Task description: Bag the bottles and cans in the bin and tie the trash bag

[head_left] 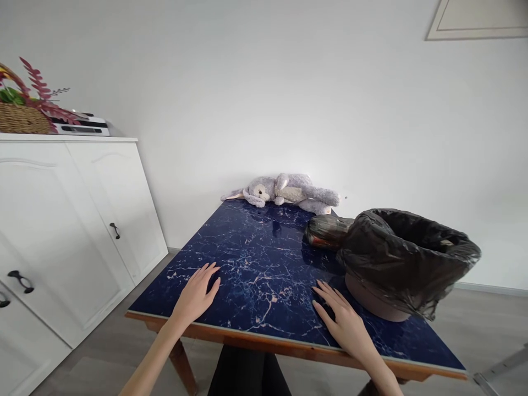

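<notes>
My left hand lies flat on the left front of the blue marbled table, fingers stretched out and holding nothing. My right hand rests palm down near the front edge on the right, with its fingers apart and no object in them. Just right of it stands a brownish bin, its rim covered by a black bin bag folded over the outside. Behind the bin, to its left, a bundle in dark see-through plastic touches it; something reddish shows inside. What is in the bin is mostly hidden.
A grey plush rabbit lies on its side along the table's far edge, against the white wall. On the left stands a white cabinet, with a wicker basket of artificial plants and a white-and-black device on top.
</notes>
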Demonstrator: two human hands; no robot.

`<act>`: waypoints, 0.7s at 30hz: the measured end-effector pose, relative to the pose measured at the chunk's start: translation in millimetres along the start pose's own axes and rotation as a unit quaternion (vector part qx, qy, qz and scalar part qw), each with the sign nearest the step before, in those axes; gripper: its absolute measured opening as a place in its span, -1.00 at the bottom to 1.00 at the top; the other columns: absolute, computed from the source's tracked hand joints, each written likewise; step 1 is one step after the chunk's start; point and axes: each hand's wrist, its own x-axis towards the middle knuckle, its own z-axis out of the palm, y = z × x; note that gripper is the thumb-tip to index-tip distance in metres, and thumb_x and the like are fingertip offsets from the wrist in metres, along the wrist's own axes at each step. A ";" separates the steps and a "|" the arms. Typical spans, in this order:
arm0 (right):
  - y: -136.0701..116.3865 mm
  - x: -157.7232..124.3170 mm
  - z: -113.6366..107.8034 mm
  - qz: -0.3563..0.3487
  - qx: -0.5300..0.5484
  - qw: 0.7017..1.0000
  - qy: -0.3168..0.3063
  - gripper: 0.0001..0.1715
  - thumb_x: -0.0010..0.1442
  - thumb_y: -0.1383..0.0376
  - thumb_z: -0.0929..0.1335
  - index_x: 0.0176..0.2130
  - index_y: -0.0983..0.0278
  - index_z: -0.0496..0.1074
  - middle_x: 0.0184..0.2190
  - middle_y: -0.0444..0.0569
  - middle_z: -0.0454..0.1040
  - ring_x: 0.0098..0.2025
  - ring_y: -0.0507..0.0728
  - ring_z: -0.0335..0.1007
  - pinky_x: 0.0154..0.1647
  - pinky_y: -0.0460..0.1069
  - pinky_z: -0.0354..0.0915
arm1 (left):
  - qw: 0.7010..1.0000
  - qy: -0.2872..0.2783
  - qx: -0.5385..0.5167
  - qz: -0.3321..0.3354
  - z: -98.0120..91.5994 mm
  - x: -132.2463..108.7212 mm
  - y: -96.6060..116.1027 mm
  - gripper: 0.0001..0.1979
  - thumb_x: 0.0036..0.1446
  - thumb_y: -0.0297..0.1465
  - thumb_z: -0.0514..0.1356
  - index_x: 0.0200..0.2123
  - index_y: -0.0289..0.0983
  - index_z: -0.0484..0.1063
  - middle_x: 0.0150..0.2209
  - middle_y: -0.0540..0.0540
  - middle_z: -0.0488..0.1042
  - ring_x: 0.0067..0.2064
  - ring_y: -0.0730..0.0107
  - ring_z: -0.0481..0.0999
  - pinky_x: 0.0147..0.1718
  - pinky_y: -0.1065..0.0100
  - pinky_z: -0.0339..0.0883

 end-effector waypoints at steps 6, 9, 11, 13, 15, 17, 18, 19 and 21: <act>0.9 0.4 -1.3 0.009 0.005 1.000 -0.009 -0.34 0.51 -0.12 0.22 0.38 0.08 0.45 0.48 -0.09 0.30 0.54 0.32 0.14 0.56 0.36 0.13 | 1.000 0.006 -0.013 -0.008 -1.6 -0.7 0.6 -0.43 0.52 -0.02 -0.04 0.36 -0.18 0.43 0.46 -0.15 0.37 0.53 -0.05 0.23 0.48 -0.13 0.18; 1.7 0.0 -1.6 0.015 0.010 1.000 -0.013 -0.34 0.50 -0.13 0.22 0.38 0.07 0.45 0.48 -0.09 0.29 0.54 0.34 0.14 0.54 0.37 0.16 | 1.000 0.007 -0.016 -0.011 -0.4 -1.6 -0.2 -0.43 0.52 -0.02 -0.03 0.35 -0.17 0.43 0.46 -0.15 0.37 0.53 -0.05 0.24 0.47 -0.12 0.20; 2.0 -0.3 -1.8 0.021 0.015 1.000 -0.014 -0.33 0.50 -0.14 0.22 0.38 0.06 0.45 0.48 -0.09 0.29 0.54 0.36 0.13 0.52 0.38 0.19 | 1.000 0.007 -0.018 -0.014 0.0 -2.0 -0.1 -0.42 0.51 -0.01 -0.03 0.36 -0.17 0.43 0.47 -0.16 0.36 0.53 -0.06 0.24 0.46 -0.13 0.22; 2.1 -0.4 -2.0 0.024 0.018 0.999 -0.014 -0.33 0.49 -0.15 0.23 0.38 0.05 0.45 0.48 -0.09 0.29 0.55 0.37 0.12 0.51 0.39 0.20 | 1.000 0.006 -0.019 -0.015 -0.4 -2.0 0.4 -0.42 0.51 -0.01 -0.03 0.35 -0.17 0.43 0.47 -0.15 0.35 0.53 -0.07 0.24 0.46 -0.14 0.21; 1.8 -0.5 -2.1 0.023 0.021 0.999 -0.010 -0.35 0.49 -0.13 0.24 0.36 0.05 0.46 0.47 -0.09 0.31 0.54 0.36 0.13 0.52 0.39 0.19 | 1.000 0.007 -0.019 -0.014 -1.1 -1.8 0.9 -0.43 0.51 -0.02 -0.03 0.35 -0.17 0.43 0.46 -0.15 0.36 0.53 -0.06 0.23 0.47 -0.14 0.20; 1.5 -0.5 -2.2 0.021 0.023 0.999 -0.007 -0.37 0.49 -0.12 0.25 0.35 0.04 0.47 0.47 -0.09 0.33 0.54 0.35 0.14 0.53 0.38 0.18 | 1.000 0.008 -0.019 -0.013 -1.7 -1.7 1.1 -0.44 0.51 -0.02 -0.03 0.34 -0.17 0.43 0.46 -0.15 0.37 0.53 -0.05 0.24 0.48 -0.12 0.18; 1.5 -0.4 -2.2 0.020 0.024 1.000 -0.005 -0.37 0.49 -0.11 0.24 0.35 0.04 0.47 0.46 -0.08 0.33 0.54 0.34 0.15 0.53 0.37 0.17 | 1.000 0.008 -0.020 -0.013 -1.8 -1.8 1.0 -0.44 0.51 -0.02 -0.03 0.34 -0.17 0.44 0.46 -0.15 0.37 0.53 -0.05 0.24 0.48 -0.12 0.18; 1.4 -0.4 -2.4 0.019 0.025 1.000 -0.005 -0.37 0.49 -0.11 0.24 0.35 0.05 0.48 0.46 -0.08 0.34 0.54 0.34 0.15 0.53 0.37 0.17 | 1.000 0.009 -0.020 -0.013 -1.8 -2.0 0.9 -0.44 0.51 -0.02 -0.03 0.34 -0.17 0.44 0.46 -0.15 0.38 0.53 -0.06 0.24 0.48 -0.13 0.18; 1.5 -0.4 -2.8 0.018 0.026 0.999 -0.007 -0.37 0.50 -0.12 0.23 0.35 0.06 0.48 0.46 -0.08 0.34 0.53 0.33 0.17 0.53 0.36 0.18 | 1.000 0.009 -0.020 -0.014 -1.6 -2.5 0.4 -0.43 0.51 -0.02 -0.03 0.34 -0.18 0.44 0.45 -0.16 0.38 0.53 -0.07 0.24 0.47 -0.14 0.19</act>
